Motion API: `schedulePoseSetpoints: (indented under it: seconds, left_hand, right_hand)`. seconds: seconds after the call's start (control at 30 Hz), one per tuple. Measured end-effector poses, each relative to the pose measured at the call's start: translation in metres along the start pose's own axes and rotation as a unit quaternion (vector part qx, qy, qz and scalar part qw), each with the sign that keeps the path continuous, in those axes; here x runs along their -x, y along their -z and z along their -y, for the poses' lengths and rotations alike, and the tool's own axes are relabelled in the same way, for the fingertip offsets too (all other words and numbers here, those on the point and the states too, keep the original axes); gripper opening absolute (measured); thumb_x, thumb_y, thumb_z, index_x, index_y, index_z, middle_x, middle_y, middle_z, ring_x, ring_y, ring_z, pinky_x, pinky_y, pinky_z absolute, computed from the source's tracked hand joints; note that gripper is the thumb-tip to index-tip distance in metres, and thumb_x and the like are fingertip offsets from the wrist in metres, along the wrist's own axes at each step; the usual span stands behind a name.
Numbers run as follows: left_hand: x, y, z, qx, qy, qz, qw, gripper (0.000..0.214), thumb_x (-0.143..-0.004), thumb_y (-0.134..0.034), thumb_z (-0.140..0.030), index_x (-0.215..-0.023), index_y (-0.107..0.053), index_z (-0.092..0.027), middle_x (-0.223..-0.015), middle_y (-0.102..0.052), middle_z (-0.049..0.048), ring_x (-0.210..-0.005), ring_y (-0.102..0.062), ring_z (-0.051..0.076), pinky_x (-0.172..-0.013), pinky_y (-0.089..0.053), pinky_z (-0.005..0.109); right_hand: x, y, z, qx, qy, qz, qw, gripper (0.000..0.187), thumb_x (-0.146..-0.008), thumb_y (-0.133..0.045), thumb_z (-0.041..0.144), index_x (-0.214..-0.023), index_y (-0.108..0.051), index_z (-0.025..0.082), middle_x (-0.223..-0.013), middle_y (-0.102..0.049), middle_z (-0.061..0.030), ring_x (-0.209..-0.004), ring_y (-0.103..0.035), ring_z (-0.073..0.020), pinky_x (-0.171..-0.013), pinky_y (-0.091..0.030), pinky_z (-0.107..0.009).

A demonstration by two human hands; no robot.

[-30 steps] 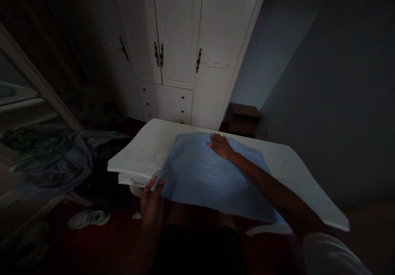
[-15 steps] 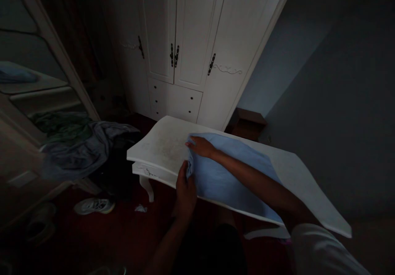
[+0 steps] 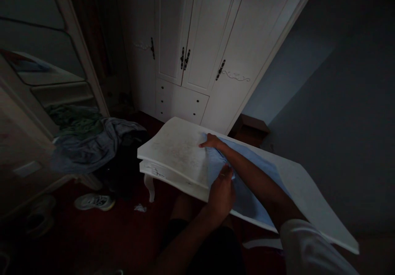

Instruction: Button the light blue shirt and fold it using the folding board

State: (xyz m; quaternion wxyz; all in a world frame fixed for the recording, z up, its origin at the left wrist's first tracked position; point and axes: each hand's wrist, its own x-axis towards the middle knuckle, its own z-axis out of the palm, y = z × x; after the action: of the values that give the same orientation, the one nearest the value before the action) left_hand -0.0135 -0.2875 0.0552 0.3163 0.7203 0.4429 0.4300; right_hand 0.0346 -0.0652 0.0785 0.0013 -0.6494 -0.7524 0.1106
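Note:
A light blue cloth (image 3: 216, 175) lies across the white table (image 3: 175, 147), its near edge close to the table's front edge. My left hand (image 3: 222, 190) is closed on a part of the cloth, above its near side. At the cloth's far left corner is my right hand (image 3: 212, 141), with its thumb pointing left and its fingers on the fabric. Between the two hands the cloth's edge is raised and turned over to the right. My right forearm crosses over the cloth and hides part of it.
Behind the table stands a white wardrobe (image 3: 197, 40) with dark handles. Grey and green clothes (image 3: 86, 143) are heaped at the left beside a mirror (image 3: 46, 52). A sneaker (image 3: 94, 201) and a crumpled wrapper (image 3: 140, 208) lie on the red floor. A brown box (image 3: 253, 127) sits behind the table.
My left hand has moved right with the cloth's edge, turning it over. My right hand has shifted slightly right in view. The camera view has shifted a little.

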Motion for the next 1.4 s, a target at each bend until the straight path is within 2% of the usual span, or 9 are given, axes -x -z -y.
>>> schedulePoseSetpoints:
  seconds: [0.13,0.27,0.37,0.43,0.53,0.67,0.93,1.13,1.4]
  left_hand:
    - [0.006,0.006,-0.001,-0.048,-0.048,0.022,0.997,0.054,-0.092,-0.038,-0.011,-0.146,-0.042,-0.014,-0.148,-0.049,0.0119,-0.139,-0.043,0.022,-0.116,-0.040,0.042]
    - [0.014,0.007,0.016,-0.144,-0.095,0.001,0.985,0.071,-0.087,-0.059,-0.032,-0.150,-0.032,-0.012,-0.157,-0.032,0.0165,-0.148,-0.023,0.028,-0.119,-0.030,0.050]
    - [0.013,0.004,0.029,-0.214,-0.087,0.016,0.973,0.087,-0.077,-0.067,-0.026,-0.152,-0.026,-0.009,-0.160,-0.019,0.0213,-0.150,-0.010,0.033,-0.119,-0.022,0.057]
    - [0.009,0.003,0.031,-0.232,-0.097,0.048,0.967,0.086,-0.073,-0.065,-0.015,-0.151,-0.029,-0.011,-0.160,-0.019,0.0207,-0.150,-0.009,0.031,-0.120,-0.020,0.057]
    - [0.001,0.003,0.022,-0.224,-0.139,0.081,0.961,0.083,-0.072,-0.060,-0.010,-0.150,-0.032,-0.013,-0.160,-0.021,0.0175,-0.150,-0.009,0.029,-0.121,-0.019,0.055]
    - [-0.009,-0.002,-0.009,-0.198,-0.177,0.084,0.961,0.086,-0.075,-0.056,-0.012,-0.153,-0.022,-0.010,-0.162,-0.017,0.0165,-0.151,-0.005,0.027,-0.122,-0.018,0.053]
    - [-0.031,-0.045,-0.060,-0.184,-0.233,0.179,0.938,0.071,-0.092,-0.048,-0.027,-0.154,-0.018,-0.011,-0.162,-0.015,0.0165,-0.151,-0.001,0.026,-0.122,-0.016,0.053]
    - [-0.041,-0.090,-0.078,-0.212,-0.247,0.238,0.915,0.061,-0.099,-0.037,-0.045,-0.152,-0.030,-0.014,-0.162,-0.017,0.0167,-0.150,-0.002,0.030,-0.120,-0.016,0.059]
    - [-0.045,-0.136,-0.087,-0.221,-0.278,0.299,0.886,0.064,-0.098,-0.035,-0.051,-0.153,-0.029,-0.018,-0.160,-0.023,0.0173,-0.150,-0.010,0.034,-0.117,-0.013,0.065]
  right_hand:
    - [-0.003,0.012,-0.006,0.023,-0.035,-0.007,0.999,0.044,-0.075,-0.069,0.021,-0.116,-0.067,0.006,-0.119,-0.067,-0.0230,-0.110,-0.065,-0.0317,-0.087,-0.052,-0.031]
    - [0.006,0.034,-0.031,0.015,-0.046,-0.021,0.999,0.034,-0.076,-0.065,0.020,-0.107,-0.071,0.007,-0.107,-0.072,-0.0173,-0.104,-0.067,-0.0273,-0.080,-0.051,-0.026]
    - [0.018,0.048,-0.051,-0.007,-0.051,-0.034,0.998,0.030,-0.077,-0.065,0.025,-0.098,-0.073,0.007,-0.094,-0.073,-0.0136,-0.094,-0.069,-0.0245,-0.072,-0.050,-0.023]
    - [0.026,0.054,-0.062,-0.027,-0.053,-0.044,0.997,0.024,-0.077,-0.065,0.025,-0.090,-0.074,0.007,-0.085,-0.073,-0.0114,-0.087,-0.069,-0.0227,-0.066,-0.048,-0.022]
    - [0.038,0.062,-0.079,-0.066,-0.055,-0.062,0.994,0.017,-0.076,-0.065,0.023,-0.079,-0.074,0.009,-0.073,-0.069,-0.0074,-0.077,-0.067,-0.0198,-0.059,-0.044,-0.020]
    - [0.055,0.076,-0.107,-0.122,-0.060,-0.094,0.986,0.013,-0.076,-0.063,0.019,-0.074,-0.072,0.011,-0.066,-0.065,-0.0034,-0.070,-0.064,-0.0167,-0.054,-0.040,-0.019]
    - [0.090,0.095,-0.180,-0.235,-0.092,-0.141,0.957,0.005,-0.068,-0.065,0.013,-0.068,-0.070,0.011,-0.068,-0.065,-0.0030,-0.072,-0.062,-0.0166,-0.058,-0.040,-0.020]
    - [0.113,0.073,-0.235,-0.368,-0.154,-0.143,0.906,0.012,-0.069,-0.064,0.012,-0.078,-0.071,0.011,-0.068,-0.067,-0.0013,-0.069,-0.064,-0.0159,-0.057,-0.044,-0.019]
    - [0.139,0.049,-0.292,-0.509,-0.211,-0.115,0.827,0.011,-0.067,-0.068,0.012,-0.078,-0.070,0.011,-0.070,-0.072,-0.0054,-0.070,-0.068,-0.0203,-0.060,-0.053,-0.024]
